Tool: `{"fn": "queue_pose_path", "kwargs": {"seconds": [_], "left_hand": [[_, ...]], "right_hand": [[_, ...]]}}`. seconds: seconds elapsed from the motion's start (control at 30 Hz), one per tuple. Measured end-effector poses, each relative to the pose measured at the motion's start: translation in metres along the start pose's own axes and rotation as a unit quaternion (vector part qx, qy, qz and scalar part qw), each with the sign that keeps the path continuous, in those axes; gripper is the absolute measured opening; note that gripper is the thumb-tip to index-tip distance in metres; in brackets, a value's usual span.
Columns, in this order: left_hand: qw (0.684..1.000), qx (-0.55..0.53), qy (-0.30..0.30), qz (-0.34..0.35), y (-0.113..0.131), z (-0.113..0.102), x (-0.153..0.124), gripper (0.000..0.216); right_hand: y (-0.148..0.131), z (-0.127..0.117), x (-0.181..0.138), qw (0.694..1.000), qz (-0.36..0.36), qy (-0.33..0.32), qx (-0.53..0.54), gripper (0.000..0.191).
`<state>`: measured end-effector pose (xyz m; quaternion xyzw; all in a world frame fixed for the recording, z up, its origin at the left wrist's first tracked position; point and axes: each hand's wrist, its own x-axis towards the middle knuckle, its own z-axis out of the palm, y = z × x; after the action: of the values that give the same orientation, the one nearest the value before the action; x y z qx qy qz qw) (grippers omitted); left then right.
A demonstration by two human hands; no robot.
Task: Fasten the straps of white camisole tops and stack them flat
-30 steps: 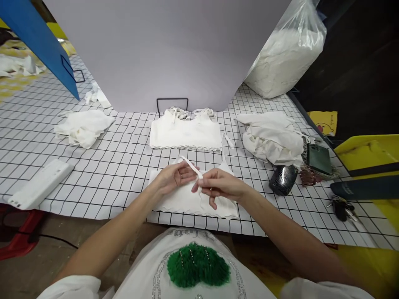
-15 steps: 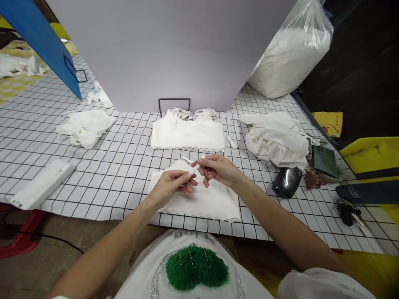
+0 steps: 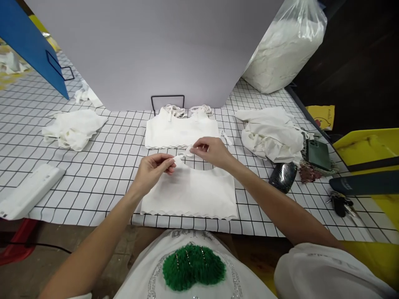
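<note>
A white strap top (image 3: 190, 193) lies flat in front of me, its wavy hem toward the table's front edge. My left hand (image 3: 154, 168) pinches the lower end of its white strap (image 3: 181, 156) at the garment's upper left. The fingers of my right hand (image 3: 212, 151) are closed on the strap's other part, just above the neckline. Behind it lies a second white top (image 3: 181, 131), flat, with its straps coiled at the top.
A grey panel (image 3: 156, 50) on a wire stand rises at the back. Crumpled white garments (image 3: 271, 135) lie to the right, near a black mouse (image 3: 283, 177) and keys (image 3: 341, 205). Another white garment (image 3: 75, 126) and a long white device (image 3: 31, 191) are at left.
My hands have moved apart, the left one leftward and the right one up and away from me. The strap now stretches over the top's neckline, which has come into view.
</note>
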<state>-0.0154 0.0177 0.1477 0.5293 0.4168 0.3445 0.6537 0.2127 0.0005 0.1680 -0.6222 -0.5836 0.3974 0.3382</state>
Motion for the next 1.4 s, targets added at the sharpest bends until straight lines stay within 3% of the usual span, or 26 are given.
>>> {"fn": "queue_pose_path", "kwargs": {"seconds": [0.07, 0.17, 0.4, 0.57, 0.77, 1.03, 1.13, 1.3, 1.4], "left_hand": [[1.0, 0.017, -0.019, 0.009, 0.001, 0.002, 0.0, 0.026], [0.999, 0.031, -0.034, 0.012, 0.001, 0.006, -0.002, 0.024], [0.999, 0.026, -0.038, 0.0, -0.005, 0.006, -0.003, 0.023], [0.999, 0.018, -0.04, -0.008, -0.004, 0.006, -0.004, 0.024], [0.999, 0.012, -0.029, -0.017, -0.004, 0.004, -0.006, 0.022], [0.997, 0.065, 0.0, 0.046, -0.007, 0.003, -0.009, 0.02], [0.984, 0.147, -0.007, 0.1, -0.011, -0.002, -0.01, 0.016], [0.892, 0.436, -0.031, 0.118, -0.032, -0.023, -0.012, 0.029], [0.865, 0.49, -0.041, 0.104, -0.042, -0.031, -0.014, 0.029]], "right_hand": [[-0.004, 0.002, -0.006, 0.993, -0.117, 0.004, -0.021, 0.02], [-0.008, 0.011, -0.011, 0.978, -0.168, -0.114, 0.047, 0.021], [0.002, 0.029, -0.011, 0.984, -0.053, -0.121, 0.116, 0.026], [0.005, 0.032, -0.011, 0.957, 0.033, -0.179, 0.225, 0.031], [0.005, 0.031, -0.008, 0.92, 0.071, -0.217, 0.319, 0.028], [0.003, 0.041, -0.012, 0.963, 0.047, -0.14, 0.224, 0.027], [0.002, 0.044, -0.015, 0.976, 0.01, -0.081, 0.2, 0.022], [0.008, 0.041, -0.015, 0.994, -0.075, -0.079, 0.018, 0.009], [0.015, 0.041, -0.014, 0.988, -0.105, -0.104, -0.048, 0.01]]}}
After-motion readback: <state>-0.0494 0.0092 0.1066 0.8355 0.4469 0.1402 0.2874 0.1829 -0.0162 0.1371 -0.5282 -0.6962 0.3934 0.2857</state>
